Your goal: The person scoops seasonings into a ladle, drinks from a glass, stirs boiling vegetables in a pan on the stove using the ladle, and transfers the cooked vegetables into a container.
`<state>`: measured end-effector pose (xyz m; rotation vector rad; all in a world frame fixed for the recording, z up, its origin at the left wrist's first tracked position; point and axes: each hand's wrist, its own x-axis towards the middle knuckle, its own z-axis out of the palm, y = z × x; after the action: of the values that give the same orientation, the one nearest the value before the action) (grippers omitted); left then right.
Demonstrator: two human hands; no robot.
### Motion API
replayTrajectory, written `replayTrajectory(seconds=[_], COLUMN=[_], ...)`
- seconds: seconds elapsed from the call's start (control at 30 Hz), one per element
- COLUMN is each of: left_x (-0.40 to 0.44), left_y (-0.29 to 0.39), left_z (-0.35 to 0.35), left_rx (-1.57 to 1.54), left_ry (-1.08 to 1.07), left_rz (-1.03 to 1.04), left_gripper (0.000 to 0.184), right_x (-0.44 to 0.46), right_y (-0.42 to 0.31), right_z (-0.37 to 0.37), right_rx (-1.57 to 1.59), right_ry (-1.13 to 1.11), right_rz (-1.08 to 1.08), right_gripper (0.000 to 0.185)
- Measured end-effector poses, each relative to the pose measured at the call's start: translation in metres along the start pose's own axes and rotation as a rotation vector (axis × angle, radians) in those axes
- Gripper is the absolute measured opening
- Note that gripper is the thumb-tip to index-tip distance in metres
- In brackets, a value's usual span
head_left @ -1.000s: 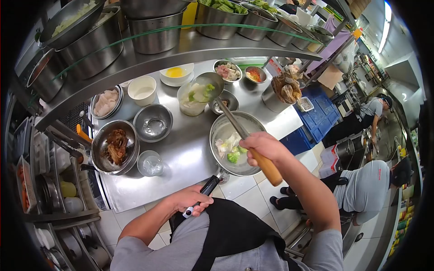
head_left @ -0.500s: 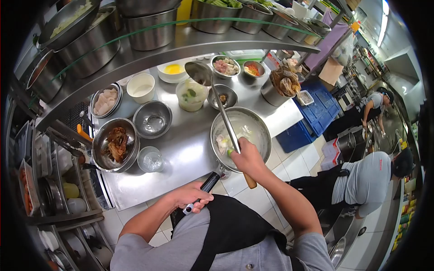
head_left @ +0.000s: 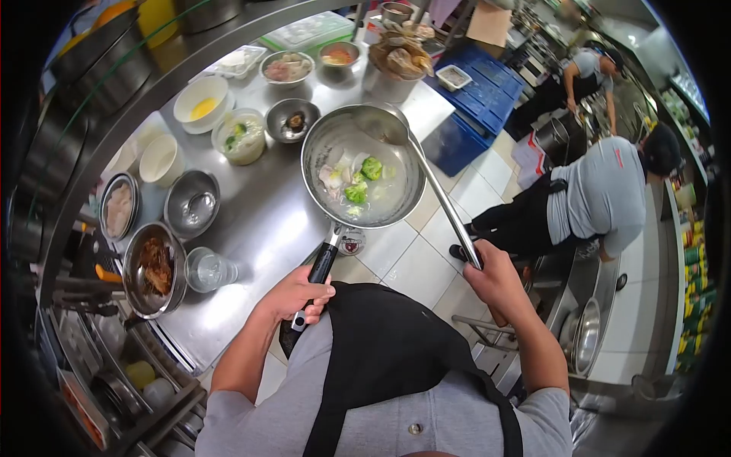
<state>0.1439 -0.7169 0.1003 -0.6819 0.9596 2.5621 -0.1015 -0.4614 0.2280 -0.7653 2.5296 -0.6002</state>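
My left hand (head_left: 299,295) is wrapped round the black handle of a metal pan (head_left: 311,183) at the front edge of the steel table. Broccoli (head_left: 371,168), pale pieces and whitish liquid lie in the pan. In my right hand (head_left: 495,276) is the handle of a long ladle (head_left: 442,194), whose bowl is at the pan's upper right rim. Left of the pan stand a plastic tub (head_left: 241,139) with broccoli in liquid and a small metal bowl (head_left: 292,120) with something dark in it.
Bowls and a water glass (head_left: 207,270) stand on the table (head_left: 266,221) at the left. A pot with paper (head_left: 396,72) and blue crates (head_left: 476,91) are beyond the pan. Two people (head_left: 598,194) work at the right. A shelf (head_left: 152,84) runs across the upper left.
The view has turned to the right. The ladle bowl has moved from near the tub to the pan's rim, and my right hand has moved right and away from over the pan.
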Motion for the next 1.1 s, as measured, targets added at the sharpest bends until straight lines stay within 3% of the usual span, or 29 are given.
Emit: replayTrajectory(seconds=[0.27,0.4,0.53,0.73,1.1], left_x=[0.033,0.048,0.061,0.075,0.09], left_y=[0.011,0.008,0.007,0.006,0.005], left_z=[0.027,0.032,0.039,0.052,0.056], left_rx=[0.088,0.074,0.089,0.101,0.107], left_ry=[0.044,-0.004,-0.013,-0.005,-0.041], left_rz=[0.031,0.036,0.049,0.035,0.036], left_gripper=[0.023,0.022,0.022,0.022,0.022], right_x=[-0.03,-0.061,-0.082,-0.079,-0.056], right_y=[0.053,0.043,0.051,0.043,0.077], right_z=[0.026,0.011,0.0,-0.022,-0.012], right_rx=[0.004,0.018,-0.01,0.061,-0.008], right_ry=[-0.019,-0.132,-0.061,-0.007,0.103], right_rz=[-0.051,0.098,0.001,0.176,0.168], right_gripper=[0.018,0.019,0.019,0.019,0.019])
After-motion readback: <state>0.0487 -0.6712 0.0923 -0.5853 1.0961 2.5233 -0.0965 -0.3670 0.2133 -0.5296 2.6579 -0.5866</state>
